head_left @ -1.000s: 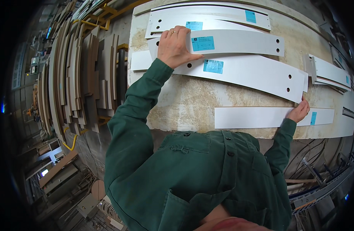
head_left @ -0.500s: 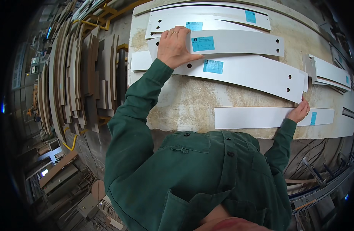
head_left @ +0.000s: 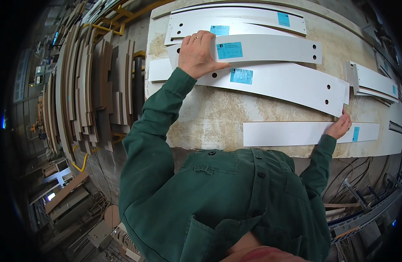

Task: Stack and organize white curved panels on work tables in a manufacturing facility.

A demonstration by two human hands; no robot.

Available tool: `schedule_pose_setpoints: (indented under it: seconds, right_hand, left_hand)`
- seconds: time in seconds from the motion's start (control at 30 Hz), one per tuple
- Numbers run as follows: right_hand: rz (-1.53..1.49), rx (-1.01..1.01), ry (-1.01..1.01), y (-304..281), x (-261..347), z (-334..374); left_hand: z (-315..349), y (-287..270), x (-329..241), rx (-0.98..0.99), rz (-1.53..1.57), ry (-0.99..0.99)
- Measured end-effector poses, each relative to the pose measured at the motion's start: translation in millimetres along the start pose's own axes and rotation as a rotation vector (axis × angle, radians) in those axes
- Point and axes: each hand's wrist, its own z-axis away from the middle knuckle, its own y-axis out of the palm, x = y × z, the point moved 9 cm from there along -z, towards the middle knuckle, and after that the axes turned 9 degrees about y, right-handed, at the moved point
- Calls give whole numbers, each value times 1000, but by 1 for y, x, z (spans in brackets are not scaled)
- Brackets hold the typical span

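Note:
My left hand (head_left: 198, 56) is closed over the left part of a white panel (head_left: 279, 47) with a blue label, fingers at its far edge and thumb along its near edge. This panel has two dark holes at its right end. Beneath and nearer lies another white panel (head_left: 281, 83), slanting down to the right, also labelled and drilled. At its lower right corner, my right hand (head_left: 339, 125) pinches the edge between thumb and fingers. A plain white strip (head_left: 284, 133) with a blue label lies partly under my right hand, along the near side of the worktable (head_left: 201, 118).
More white panels (head_left: 249, 14) lie at the table's far side. A small stack of white pieces (head_left: 375, 81) sits at the right. Left of the table, many boards (head_left: 72, 87) stand upright in a rack with yellow bars (head_left: 115, 26). A metal rail (head_left: 362, 220) is at lower right.

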Motion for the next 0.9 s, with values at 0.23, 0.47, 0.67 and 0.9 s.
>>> schedule_pose_setpoints:
  seconds: [0.23,0.47,0.67,0.9]
  right_hand:
    - [-32,3,-23,1,0,-1]
    - [-2,-1,10,0,-2,0]
    - [-5,-1,28,0,-3,0]
    - [-11,3,28,0,-4,0]
  left_hand:
    - [1,-1,0,-12,12,-3]
    - [0,-1,0,-16,15,-2]
    - [1,-1,0,-21,13,3]
    - [1,3,2,2,9,-8]
